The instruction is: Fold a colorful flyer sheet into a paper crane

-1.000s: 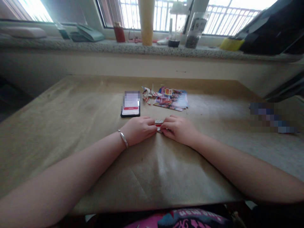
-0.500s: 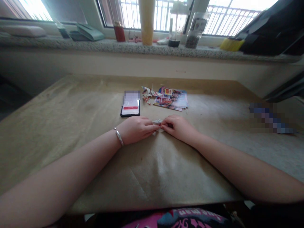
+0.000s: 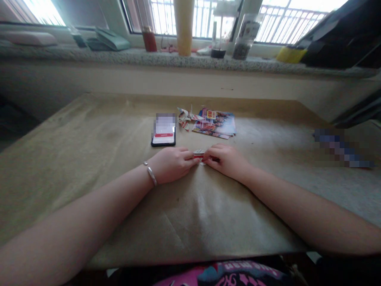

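Observation:
Both my hands rest on the table's brown paper cover and meet at its middle. My left hand, with a silver bangle on the wrist, and my right hand both pinch a small folded piece of red and white paper between their fingertips. The fingers of each hand are curled closed on it, and most of the paper is hidden by them.
A phone with a lit screen lies just beyond my left hand. Beside it are folded paper scraps and a stack of colourful printed sheets. The windowsill behind holds jars, a red cup and a tall yellow cylinder.
My hands have shifted only slightly, with the fingertips working on the small paper between them. Nothing else has moved.

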### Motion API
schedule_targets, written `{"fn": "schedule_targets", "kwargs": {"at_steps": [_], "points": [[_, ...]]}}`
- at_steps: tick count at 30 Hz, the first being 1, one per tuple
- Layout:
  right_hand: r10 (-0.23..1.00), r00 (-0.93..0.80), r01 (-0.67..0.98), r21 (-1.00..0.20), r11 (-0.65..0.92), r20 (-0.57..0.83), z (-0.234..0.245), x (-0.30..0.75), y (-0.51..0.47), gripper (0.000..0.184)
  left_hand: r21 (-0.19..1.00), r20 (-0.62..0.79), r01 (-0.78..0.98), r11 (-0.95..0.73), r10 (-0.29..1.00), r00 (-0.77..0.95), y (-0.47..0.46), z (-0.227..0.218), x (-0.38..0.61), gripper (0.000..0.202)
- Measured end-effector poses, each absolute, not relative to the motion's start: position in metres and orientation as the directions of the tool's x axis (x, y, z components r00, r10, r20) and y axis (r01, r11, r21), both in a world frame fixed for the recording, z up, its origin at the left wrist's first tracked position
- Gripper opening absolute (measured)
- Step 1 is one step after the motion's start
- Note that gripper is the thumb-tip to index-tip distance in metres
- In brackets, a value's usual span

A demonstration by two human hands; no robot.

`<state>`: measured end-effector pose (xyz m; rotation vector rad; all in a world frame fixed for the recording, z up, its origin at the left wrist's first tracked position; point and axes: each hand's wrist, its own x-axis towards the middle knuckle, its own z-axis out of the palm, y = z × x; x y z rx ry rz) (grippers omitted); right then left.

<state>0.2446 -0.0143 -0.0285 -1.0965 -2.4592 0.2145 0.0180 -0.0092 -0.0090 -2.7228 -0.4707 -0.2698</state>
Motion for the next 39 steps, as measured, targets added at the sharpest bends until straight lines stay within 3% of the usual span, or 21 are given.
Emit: {"fn": "schedule_targets", "kwargs": {"at_steps": [4,10,24,39], "points": [[0.672,-0.657,0.653,-0.188,0.734,0.342,-0.0254,0.2486,-0.0191,0.018,-0.312,0.247,0.380,-0.871,0.312,0.918,-0.0105,-0.0103,0.0187,0.028],[0.664,-0.667,0.671,-0.114,0.733,0.338,-0.0265,0.2477,-0.0214,0.018,-0.303,0.239,0.417,-0.857,0.355,0.904,-0.0133,-0.0087,0.0218,0.027],[0.749,-0.594,0.722,-0.216,0.657,0.294,-0.0228,0.2401,-0.0226,0.018,-0.266,0.254,0.395,-0.879,0.331,0.909,-0.0118,-0.0089,0.0172,0.027],[0.786,-0.545,0.766,-0.207,0.609,0.292,-0.0227,0.2402,-0.0198,0.016,-0.293,0.266,0.426,-0.856,0.355,0.896,-0.0138,-0.0115,0.0246,0.026]]}}
